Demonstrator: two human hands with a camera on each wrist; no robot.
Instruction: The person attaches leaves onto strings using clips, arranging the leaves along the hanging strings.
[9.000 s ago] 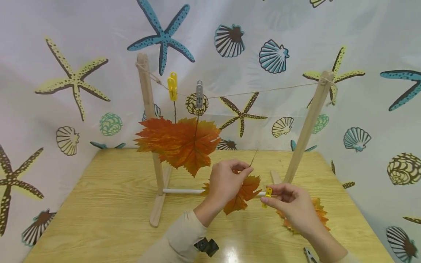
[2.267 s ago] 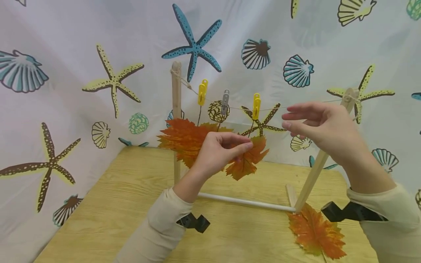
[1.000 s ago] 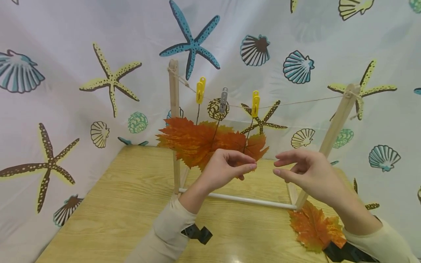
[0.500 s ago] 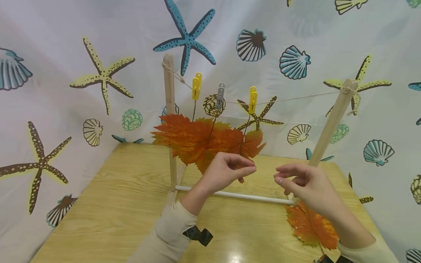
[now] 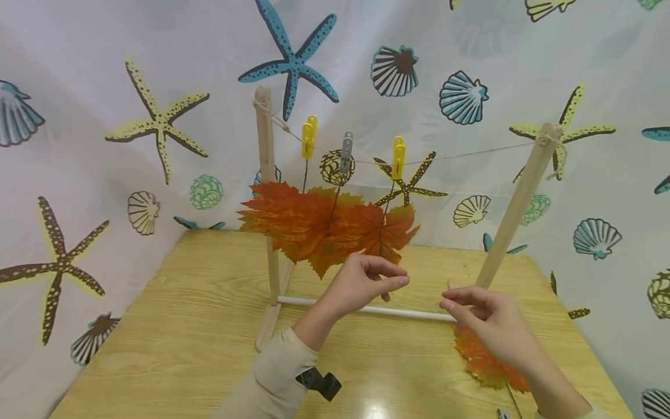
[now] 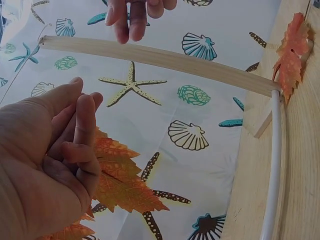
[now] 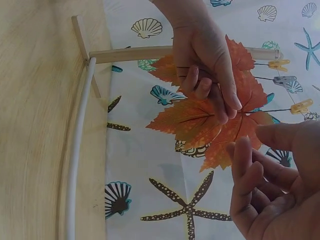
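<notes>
Three orange artificial leaves (image 5: 314, 224) hang by their stems from a string (image 5: 471, 153) in the head view. Two yellow clothespins (image 5: 398, 158) and a grey clothespin (image 5: 346, 152) grip the stems. My left hand (image 5: 356, 285) is in front of the rightmost leaf, loosely bent, with nothing between thumb and fingertips. Lower to the right, my right hand (image 5: 492, 320) is also bare, its fingers loosely curved. It is above another orange leaf (image 5: 481, 364) lying on the table and covers part of it. In the right wrist view, the hanging leaves (image 7: 200, 120) show behind both hands.
Wooden posts (image 5: 510, 215) joined by a white rod (image 5: 403, 313) hold the string over the wooden table (image 5: 183, 326). A grey clothespin (image 5: 502, 414) shows at the table's front edge. A curtain (image 5: 335, 35) printed with shells and starfish hangs behind.
A third leaf, earlier in my left hand, now hangs from the string by the yellow clothespin my right hand held. Both hands have since lowered, the right one down toward the leaf on the table.
</notes>
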